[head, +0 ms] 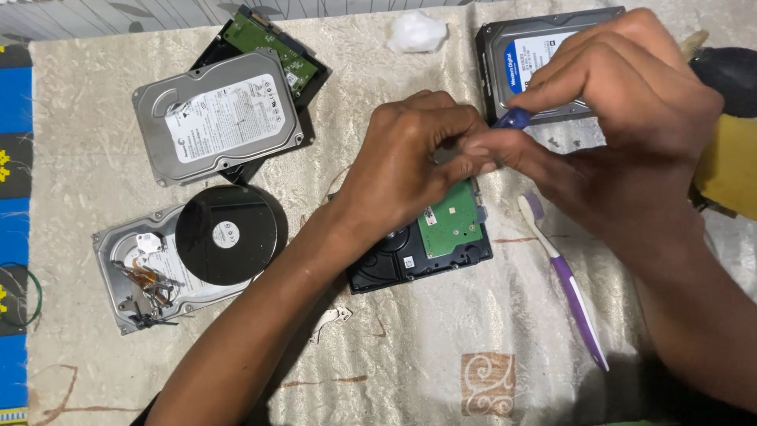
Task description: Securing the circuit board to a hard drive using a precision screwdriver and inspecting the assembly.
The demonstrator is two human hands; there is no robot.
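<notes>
Nearest the viewer, the left hand (410, 162) rests on a black drive (422, 244) lying board-side up, its green circuit board (451, 221) showing just below the fingers. The left fingers are pinched together over the drive's top edge, touching the tip of a blue-handled tool (514, 119); whether they grip a small part there is hard to tell. The right hand (631, 118) is clenched around that tool, probably a screwdriver, and meets the left fingers above the board. Just below the right fingers a purple and white toothbrush (564, 272) lies on the cloth-covered tabletop (410, 355). Well left of the left fingers sits an opened drive (185, 260) with its dark platter bare. Farther off, a closed silver drive (217, 118) lies on another drive. Behind the right fingers is a blue-labelled drive (520, 59), and a white wad (416, 31) lies beyond.
</notes>
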